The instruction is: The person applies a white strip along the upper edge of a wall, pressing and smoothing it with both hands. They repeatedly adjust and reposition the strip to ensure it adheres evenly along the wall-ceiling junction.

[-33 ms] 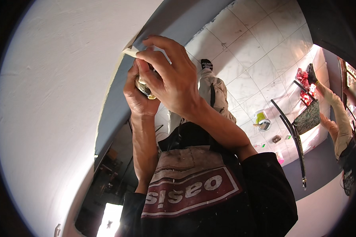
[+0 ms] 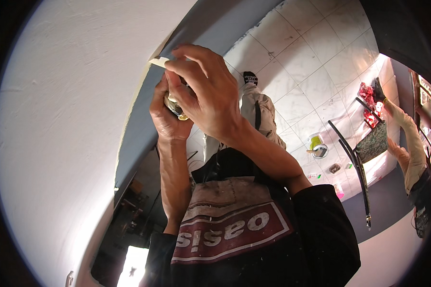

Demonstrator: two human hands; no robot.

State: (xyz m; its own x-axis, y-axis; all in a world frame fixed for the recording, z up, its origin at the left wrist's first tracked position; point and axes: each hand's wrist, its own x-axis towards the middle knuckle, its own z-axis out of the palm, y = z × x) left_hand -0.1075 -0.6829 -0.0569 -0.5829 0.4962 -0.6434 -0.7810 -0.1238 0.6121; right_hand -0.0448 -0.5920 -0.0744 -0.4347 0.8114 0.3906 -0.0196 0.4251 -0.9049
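Observation:
High up beside the pale wall (image 2: 67, 95), both of my hands are close together. My left hand (image 2: 170, 125) is wrapped round what looks like a roll of masking tape (image 2: 176, 109), mostly hidden by my fingers. My right hand (image 2: 210, 93) crosses in front of it, thumb and fingers pinching a short cream tape strip (image 2: 157, 61). The strip's free end points at the wall edge. A thin cream line (image 2: 132, 100), apparently tape, runs down the border between the pale wall and the grey-blue surface (image 2: 141, 112).
Far below lies a tiled floor (image 2: 311, 62) with a yellow-green and white tub (image 2: 316, 143) on it. Long black bars (image 2: 353, 155) stand at the right. Another person's arm (image 2: 409, 129) shows near the right rim, close to red-and-white items (image 2: 367, 93).
The cream strip's tip between my right fingers has shifted slightly and looks flatter. My hands have barely moved.

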